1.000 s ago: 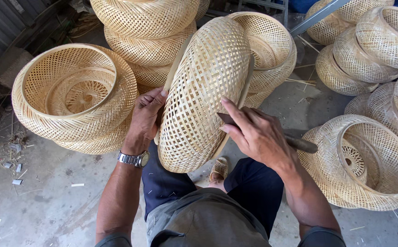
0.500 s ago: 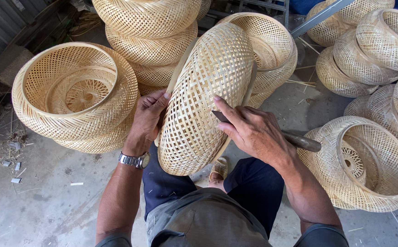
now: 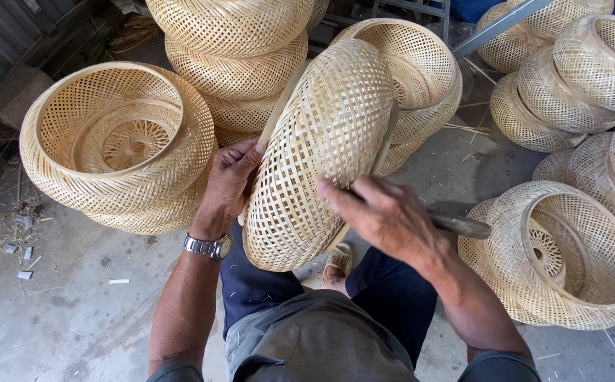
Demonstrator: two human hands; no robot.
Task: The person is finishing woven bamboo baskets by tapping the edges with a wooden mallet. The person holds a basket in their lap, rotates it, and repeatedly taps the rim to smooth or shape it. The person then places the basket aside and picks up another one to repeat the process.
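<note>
Basket point(image 3: 321, 155), woven of pale bamboo strips, is standing on edge at the centre of the frame, its long axis running from upper right down to lower left and its rounded outside facing the camera. Left hand point(image 3: 228, 185) is lying flat against its left flank, fingers spread and pressing the weave, thumb pointing up toward the rim, so the basket is sitting directly to the right of that palm. Right hand point(image 3: 385, 216) is curling over the lower right side, fingers closed around a dark-handled tool point(image 3: 456, 225) whose handle is sticking out toward the right; the working end is hidden behind the fingers, so where it is meeting the weave cannot be told. Both hands are touching the basket, the left higher, the right lower and nearer the camera.

Nothing is showing inside any basket. A wristwatch point(image 3: 210, 246) is circling the left wrist. At left, an open basket point(image 3: 120, 141) is showing a smaller ring inside its mouth. Stacked baskets point(image 3: 236, 56) are rising at the top centre, and more baskets point(image 3: 569, 255) are crowding the right side on the concrete floor point(image 3: 67, 311).
</note>
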